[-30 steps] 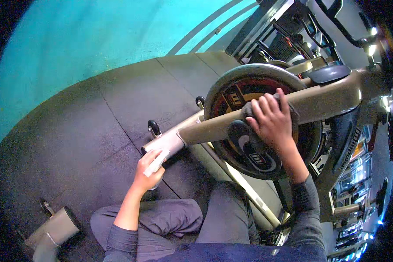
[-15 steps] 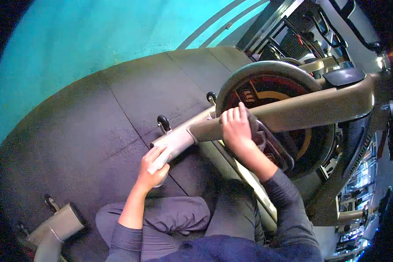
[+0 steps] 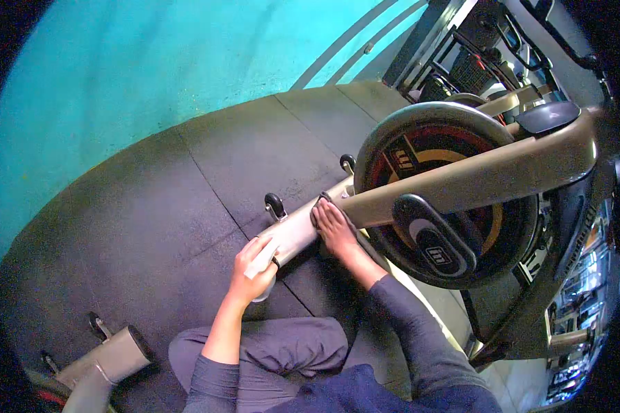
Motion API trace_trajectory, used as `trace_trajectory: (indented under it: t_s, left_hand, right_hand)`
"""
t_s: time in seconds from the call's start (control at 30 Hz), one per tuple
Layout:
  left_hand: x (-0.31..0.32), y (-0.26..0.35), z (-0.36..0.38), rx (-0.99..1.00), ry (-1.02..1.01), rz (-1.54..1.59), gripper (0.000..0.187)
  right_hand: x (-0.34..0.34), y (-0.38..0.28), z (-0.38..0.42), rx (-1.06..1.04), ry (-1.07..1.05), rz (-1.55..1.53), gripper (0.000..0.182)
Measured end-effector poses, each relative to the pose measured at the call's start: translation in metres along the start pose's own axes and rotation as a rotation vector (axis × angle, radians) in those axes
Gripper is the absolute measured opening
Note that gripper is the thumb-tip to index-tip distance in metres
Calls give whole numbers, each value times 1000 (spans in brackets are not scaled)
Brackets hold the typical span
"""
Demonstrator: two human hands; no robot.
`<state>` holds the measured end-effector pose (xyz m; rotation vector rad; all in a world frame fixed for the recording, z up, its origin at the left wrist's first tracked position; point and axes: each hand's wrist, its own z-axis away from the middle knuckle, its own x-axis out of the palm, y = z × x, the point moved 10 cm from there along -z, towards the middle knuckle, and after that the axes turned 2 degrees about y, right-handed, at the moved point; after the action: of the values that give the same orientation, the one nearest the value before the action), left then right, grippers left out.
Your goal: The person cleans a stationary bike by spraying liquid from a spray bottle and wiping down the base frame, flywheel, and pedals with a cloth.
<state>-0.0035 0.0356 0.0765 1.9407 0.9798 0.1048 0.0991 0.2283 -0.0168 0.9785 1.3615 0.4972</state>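
My left hand is closed around what looks like a spray bottle, with its white head above my fingers and a translucent part below the palm. It is at the end of the exercise bike's pale base tube. My right hand presses a dark cloth against the joint where the bike's sloping beam meets that tube. Most of the cloth is hidden under my fingers. The flywheel and a black crank cover lie right of this hand.
Small black wheels stick out from the base tube. A second machine's foot stands at lower left. Dark rubber mats cover the floor up to a turquoise wall. More gym equipment stands at upper right.
My right hand has moved left and down with the cloth, from the sloping beam to its joint with the base tube, uncovering the crank cover. The left hand keeps its hold. The view has shifted slightly.
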Motion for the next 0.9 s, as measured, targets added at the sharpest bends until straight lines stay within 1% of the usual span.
trace_trajectory:
  t_s: [0.03, 0.07, 0.1, 0.17, 0.23, 0.3, 0.33, 0.37, 0.4, 0.5, 0.53, 0.63, 0.7, 0.77, 0.83, 0.9]
  left_hand:
    - [-1, 4, 0, 36, 11, -20, 38]
    - [-4, 7, 0, 71, 24, -45, 38]
    - [-7, 7, 0, 68, 29, -50, 38]
    - [-9, 3, -1, 6, 38, 22, 36]
    - [-8, 5, -1, 30, 29, -7, 35]
    - [-4, 2, 0, 29, 8, -38, 43]
    - [-4, 3, 0, 31, 5, -39, 43]
    - [-4, 5, 1, 31, 2, -26, 40]
    - [-5, 7, 0, 31, -3, -14, 37]
    - [-6, 6, 0, 28, 13, -13, 40]
    - [-4, 6, 0, 27, 0, -7, 40]
    - [-1, 4, -1, -16, -22, 9, 41]
    - [-2, 5, -1, 1, -19, -14, 41]
    - [-3, 7, -1, 34, -13, -40, 41]
    - [-4, 1, -1, -27, -27, 17, 41]
    - [-6, -1, -2, -40, -21, 29, 41]
  right_hand:
    - [-6, 7, 0, -1, -41, -29, 67]
    - [-15, 25, 5, 102, -73, 7, 70]
    - [-20, 41, 10, 181, -31, -34, 69]
    - [-56, 78, 20, 249, -73, 53, 67]
    - [-80, 106, 30, 301, -33, 61, 67]
    - [-95, 117, 35, 321, -33, 82, 68]
    - [-98, 118, 36, 335, -38, 63, 68]
    - [-99, 118, 36, 348, -42, 43, 68]
    - [-97, 116, 35, 369, 5, 31, 68]
    - [-82, 106, 32, 383, -1, 55, 69]
    - [-74, 97, 30, 350, -9, 118, 69]
    - [-46, 69, 24, 266, -26, 158, 65]
    - [-32, 48, 17, 235, 38, 102, 63]
    - [-20, 27, 8, 180, -15, 120, 64]
    - [-15, 14, 2, 171, -35, 96, 63]
    - [-14, 9, -2, 160, -50, 77, 63]
